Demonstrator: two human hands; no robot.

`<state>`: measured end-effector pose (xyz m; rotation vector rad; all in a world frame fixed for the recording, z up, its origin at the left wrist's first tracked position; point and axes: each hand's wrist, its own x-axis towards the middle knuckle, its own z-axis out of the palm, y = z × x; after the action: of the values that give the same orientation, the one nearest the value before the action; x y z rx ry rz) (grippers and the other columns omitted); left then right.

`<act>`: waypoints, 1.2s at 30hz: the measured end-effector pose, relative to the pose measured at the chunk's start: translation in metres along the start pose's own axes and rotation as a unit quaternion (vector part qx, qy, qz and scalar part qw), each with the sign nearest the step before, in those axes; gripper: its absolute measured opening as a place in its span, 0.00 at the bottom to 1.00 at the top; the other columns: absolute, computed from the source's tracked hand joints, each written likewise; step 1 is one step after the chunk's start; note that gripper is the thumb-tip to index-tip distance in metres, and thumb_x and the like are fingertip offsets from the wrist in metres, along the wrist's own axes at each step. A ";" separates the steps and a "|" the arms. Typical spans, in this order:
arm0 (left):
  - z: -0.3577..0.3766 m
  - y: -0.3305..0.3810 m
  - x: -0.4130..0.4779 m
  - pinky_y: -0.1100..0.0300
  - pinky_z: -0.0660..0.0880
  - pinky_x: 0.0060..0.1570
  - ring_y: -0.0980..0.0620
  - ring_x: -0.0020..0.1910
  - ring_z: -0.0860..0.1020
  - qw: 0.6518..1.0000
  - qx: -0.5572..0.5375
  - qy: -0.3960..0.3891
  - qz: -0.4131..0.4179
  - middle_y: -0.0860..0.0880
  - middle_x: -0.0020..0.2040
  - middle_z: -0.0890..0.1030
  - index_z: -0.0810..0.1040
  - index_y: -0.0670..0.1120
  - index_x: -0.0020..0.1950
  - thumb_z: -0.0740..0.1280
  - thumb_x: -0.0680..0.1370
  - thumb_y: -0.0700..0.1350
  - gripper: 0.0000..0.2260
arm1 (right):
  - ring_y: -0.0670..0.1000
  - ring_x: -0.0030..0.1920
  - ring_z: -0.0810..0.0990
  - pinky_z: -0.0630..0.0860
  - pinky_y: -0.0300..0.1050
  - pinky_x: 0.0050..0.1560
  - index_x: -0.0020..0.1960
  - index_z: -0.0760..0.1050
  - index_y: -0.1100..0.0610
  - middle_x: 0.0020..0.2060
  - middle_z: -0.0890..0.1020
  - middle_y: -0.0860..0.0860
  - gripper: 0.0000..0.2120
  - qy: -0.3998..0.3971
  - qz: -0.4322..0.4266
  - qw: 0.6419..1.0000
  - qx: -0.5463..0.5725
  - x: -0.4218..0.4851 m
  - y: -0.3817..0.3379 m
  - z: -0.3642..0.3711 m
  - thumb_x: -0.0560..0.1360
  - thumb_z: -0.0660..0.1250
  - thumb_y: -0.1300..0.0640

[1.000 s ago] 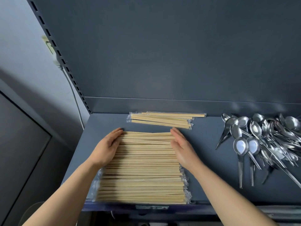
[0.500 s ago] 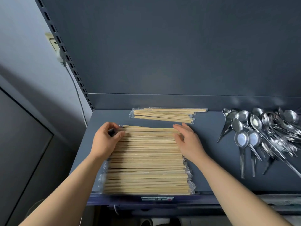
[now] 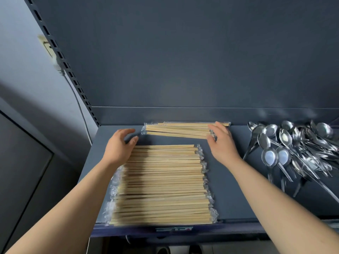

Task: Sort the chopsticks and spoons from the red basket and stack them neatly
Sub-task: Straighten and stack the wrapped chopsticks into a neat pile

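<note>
On the dark shelf, open hands flank the back bundle: left hand empty beside one end, right hand touching the other. Pressing both ends evenly should square it for the stack.

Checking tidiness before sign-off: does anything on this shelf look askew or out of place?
The spoons lie in a tangled heap at the right, handles crossing. The small chopstick bundle at the back is slightly fanned, apart from the big stack.
</note>
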<state>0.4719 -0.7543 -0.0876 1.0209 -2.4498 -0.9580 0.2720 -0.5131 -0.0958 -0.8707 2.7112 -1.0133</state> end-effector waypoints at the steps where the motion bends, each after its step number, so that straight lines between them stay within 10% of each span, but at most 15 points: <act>1: 0.003 0.004 0.006 0.55 0.67 0.62 0.45 0.65 0.73 1.000 0.004 -0.010 -0.006 0.45 0.66 0.75 0.75 0.45 0.68 0.66 0.79 0.47 0.18 | 0.56 0.75 0.59 0.54 0.47 0.75 0.71 0.70 0.59 0.74 0.64 0.57 0.19 -0.008 0.010 1.000 -0.017 0.008 0.005 -0.004 0.81 0.59 0.59; 8: 0.026 0.015 0.034 0.53 0.65 0.68 0.45 0.68 0.69 0.995 0.029 -0.094 0.009 0.47 0.71 0.71 0.68 0.47 0.73 0.64 0.80 0.47 0.21 | 0.57 0.73 0.59 0.48 0.52 0.75 0.75 0.63 0.50 0.70 0.66 0.53 0.22 -0.078 0.008 0.982 -0.171 0.038 0.030 0.007 0.81 0.54 0.56; 16: 0.029 0.009 0.034 0.59 0.70 0.49 0.48 0.51 0.78 0.999 -0.010 -0.030 -0.038 0.49 0.51 0.80 0.77 0.46 0.59 0.66 0.79 0.49 0.12 | 0.50 0.71 0.60 0.49 0.47 0.72 0.72 0.67 0.44 0.72 0.65 0.45 0.20 -0.155 -0.055 0.979 -0.123 0.032 0.004 0.022 0.83 0.52 0.57; 23: 0.012 -0.004 0.024 0.62 0.65 0.61 0.53 0.62 0.72 0.998 -0.028 -0.057 -0.026 0.51 0.64 0.75 0.73 0.49 0.70 0.66 0.79 0.48 0.19 | 0.50 0.64 0.75 0.67 0.46 0.69 0.61 0.80 0.55 0.62 0.80 0.49 0.15 -0.013 0.044 0.996 0.070 0.032 0.012 0.015 0.79 0.59 0.62; 30: 0.016 -0.007 0.018 0.72 0.64 0.54 0.55 0.57 0.75 0.996 -0.065 -0.061 -0.005 0.52 0.59 0.77 0.73 0.47 0.69 0.64 0.80 0.44 0.17 | 0.41 0.52 0.75 0.69 0.36 0.53 0.63 0.78 0.55 0.63 0.77 0.46 0.15 -0.099 0.079 0.946 0.297 0.017 -0.020 0.039 0.81 0.57 0.62; 36: 0.008 -0.017 0.023 0.54 0.64 0.65 0.45 0.64 0.67 0.987 0.141 -0.062 0.046 0.46 0.65 0.69 0.73 0.53 0.70 0.65 0.78 0.56 0.21 | 0.47 0.57 0.69 0.66 0.40 0.61 0.59 0.80 0.52 0.54 0.71 0.48 0.13 -0.135 -0.015 0.987 0.089 0.016 -0.022 0.038 0.81 0.59 0.54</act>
<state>0.4602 -0.7762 -0.1044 0.9479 -2.7691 -0.6768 0.2808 -0.5569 -0.1093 -0.9418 2.3516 -1.0406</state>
